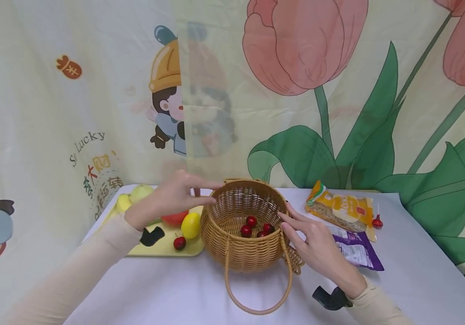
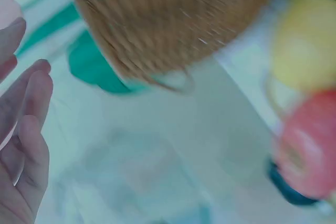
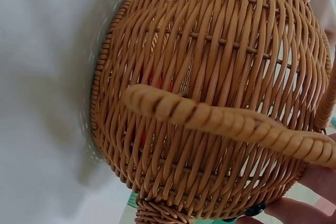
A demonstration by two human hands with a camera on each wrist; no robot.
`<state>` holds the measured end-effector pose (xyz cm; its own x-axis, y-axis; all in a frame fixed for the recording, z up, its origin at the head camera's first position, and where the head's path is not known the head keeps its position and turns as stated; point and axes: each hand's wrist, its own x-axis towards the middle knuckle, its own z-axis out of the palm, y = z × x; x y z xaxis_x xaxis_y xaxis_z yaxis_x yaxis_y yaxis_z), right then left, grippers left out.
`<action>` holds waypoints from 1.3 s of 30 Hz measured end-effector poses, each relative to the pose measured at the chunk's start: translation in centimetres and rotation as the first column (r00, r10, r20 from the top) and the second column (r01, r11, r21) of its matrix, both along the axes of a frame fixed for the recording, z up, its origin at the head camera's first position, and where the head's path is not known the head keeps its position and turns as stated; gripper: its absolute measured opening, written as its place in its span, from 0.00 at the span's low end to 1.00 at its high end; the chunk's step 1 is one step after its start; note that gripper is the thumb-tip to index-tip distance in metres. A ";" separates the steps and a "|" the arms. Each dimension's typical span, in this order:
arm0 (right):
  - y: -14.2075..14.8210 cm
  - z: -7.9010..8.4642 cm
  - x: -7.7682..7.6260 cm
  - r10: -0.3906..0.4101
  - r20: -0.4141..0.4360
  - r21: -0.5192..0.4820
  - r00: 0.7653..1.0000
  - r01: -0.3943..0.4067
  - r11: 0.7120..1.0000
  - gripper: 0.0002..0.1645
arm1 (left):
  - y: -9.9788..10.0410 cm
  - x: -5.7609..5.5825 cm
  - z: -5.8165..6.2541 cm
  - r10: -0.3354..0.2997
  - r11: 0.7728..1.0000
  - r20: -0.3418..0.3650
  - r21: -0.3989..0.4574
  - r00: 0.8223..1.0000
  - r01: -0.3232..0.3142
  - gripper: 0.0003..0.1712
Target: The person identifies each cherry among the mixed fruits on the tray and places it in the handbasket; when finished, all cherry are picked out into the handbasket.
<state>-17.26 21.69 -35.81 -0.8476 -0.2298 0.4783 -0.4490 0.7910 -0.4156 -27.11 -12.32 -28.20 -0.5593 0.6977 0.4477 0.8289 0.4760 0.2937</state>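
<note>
A round wicker basket (image 1: 242, 255) stands in the middle, its looped handle (image 1: 258, 311) hanging down at the front. Several dark red cherries (image 1: 251, 221) lie inside it. At its left rim is my left hand (image 1: 175, 196), thumb and fingers held apart with nothing between them; in the left wrist view its fingers (image 2: 34, 103) are spread beside the basket. My right hand (image 1: 317, 241) holds the right rim, fingertips at the edge. The right wrist view shows the woven side (image 3: 210, 66) close up, with the fingers (image 3: 299, 211) against it at lower right.
Left of the basket, a yellow tray (image 1: 155, 250) bears a lemon (image 1: 191, 225), a red apple (image 1: 174, 219), a green pear-like fruit (image 1: 140, 193) and one cherry (image 1: 179, 243). On the right lie an orange snack bag (image 1: 339, 207), a purple packet (image 1: 360, 253) and a small red-wrapped lollipop (image 1: 377, 222).
</note>
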 end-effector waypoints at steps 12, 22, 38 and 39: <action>0.0 -0.1 0.2 0.002 0.011 -0.011 1.000 -0.002 1.000 0.22 | -9.6 2.1 -5.7 0.357 0.933 0.115 -0.088 0.927 -0.349 0.23; 0.0 -0.2 0.1 -0.010 0.019 -0.003 1.000 0.010 1.000 0.23 | -10.5 2.8 -9.5 0.347 0.928 0.150 -0.194 0.926 -0.316 0.23; -0.2 0.2 0.2 0.002 0.021 -0.032 1.000 -0.001 0.999 0.23 | -8.0 1.7 -11.0 0.333 0.929 0.231 -0.249 0.914 -0.275 0.26; -0.2 0.1 0.2 0.001 0.023 -0.032 1.000 0.000 1.000 0.23 | -7.9 1.7 -11.1 0.341 0.926 0.237 -0.252 0.910 -0.282 0.26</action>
